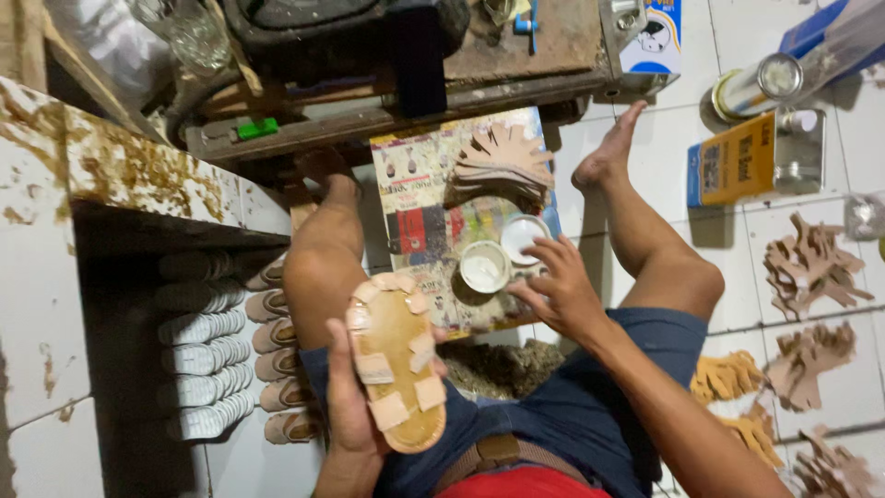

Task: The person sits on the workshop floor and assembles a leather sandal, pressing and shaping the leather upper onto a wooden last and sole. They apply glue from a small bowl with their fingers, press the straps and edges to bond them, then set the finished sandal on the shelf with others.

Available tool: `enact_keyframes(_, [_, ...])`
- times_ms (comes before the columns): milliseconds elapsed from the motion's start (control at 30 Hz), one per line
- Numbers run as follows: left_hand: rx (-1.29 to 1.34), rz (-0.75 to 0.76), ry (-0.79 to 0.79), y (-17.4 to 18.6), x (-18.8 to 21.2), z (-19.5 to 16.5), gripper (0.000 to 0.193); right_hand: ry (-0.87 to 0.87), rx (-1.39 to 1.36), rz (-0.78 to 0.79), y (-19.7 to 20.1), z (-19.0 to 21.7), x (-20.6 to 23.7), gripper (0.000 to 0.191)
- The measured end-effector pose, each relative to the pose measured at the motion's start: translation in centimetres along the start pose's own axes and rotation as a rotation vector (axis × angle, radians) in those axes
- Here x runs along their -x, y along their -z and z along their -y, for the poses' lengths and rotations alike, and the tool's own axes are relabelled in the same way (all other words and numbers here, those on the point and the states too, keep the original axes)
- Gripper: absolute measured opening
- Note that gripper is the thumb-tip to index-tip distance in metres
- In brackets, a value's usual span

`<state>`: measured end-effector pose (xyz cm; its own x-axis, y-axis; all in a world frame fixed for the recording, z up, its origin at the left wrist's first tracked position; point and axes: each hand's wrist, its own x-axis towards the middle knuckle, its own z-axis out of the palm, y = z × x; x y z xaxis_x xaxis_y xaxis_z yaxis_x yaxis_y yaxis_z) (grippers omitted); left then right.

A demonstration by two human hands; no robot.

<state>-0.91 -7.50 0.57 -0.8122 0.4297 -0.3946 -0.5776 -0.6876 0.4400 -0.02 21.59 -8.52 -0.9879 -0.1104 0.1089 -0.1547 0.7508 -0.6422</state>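
Tan leather and pale straps make up the sandal sole that I see resting bottom-up across my left hand, above the left thigh. The fingers curl under one long edge with the thumb side behind, lightly closed on it. I judge it light and fairly bendable, the folded strap ends probably tacky with glue, so the bare edges and the heel end look like the safe places to hold; pinching the strap tabs could shift them.

My right hand hovers half open, fingers spread, just beside two small round pots of white paste; I cannot tell whether it touches them. The pots sit on a colourful printed sheet laid on the tiled floor, with a fan of cut leather pieces at its far end.

At the far right stands a rectangular yellow and blue tin lying on its side, beyond it a round silver-topped can, and further up a blue and white carton. Finished sandals line up at the left.
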Motion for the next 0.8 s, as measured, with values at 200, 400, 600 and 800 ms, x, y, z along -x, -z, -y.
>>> enact_keyframes(200, [0.003, 0.051, 0.208, -3.2, -1.4, 3.0, 0.080, 0.006, -1.280, -0.157, 3.3, 7.9, 3.4, 0.055])
enact_keyframes(400, [-0.066, -0.051, 0.189, -4.6, -1.8, 3.0, 0.064, 0.120, -0.209, -0.291, 2.0, 11.6, 3.0, 0.066])
enact_keyframes(600, [-0.241, 0.093, 0.225, -4.0, -1.8, 3.2, 0.059, 0.015, -0.130, -0.254, 3.9, 11.9, 4.1, 0.090])
enact_keyframes(800, [-0.255, -0.017, 0.131, -3.0, -2.1, 3.3, 0.063, 0.320, 0.153, -0.262, 3.6, 13.1, 3.2, 0.100])
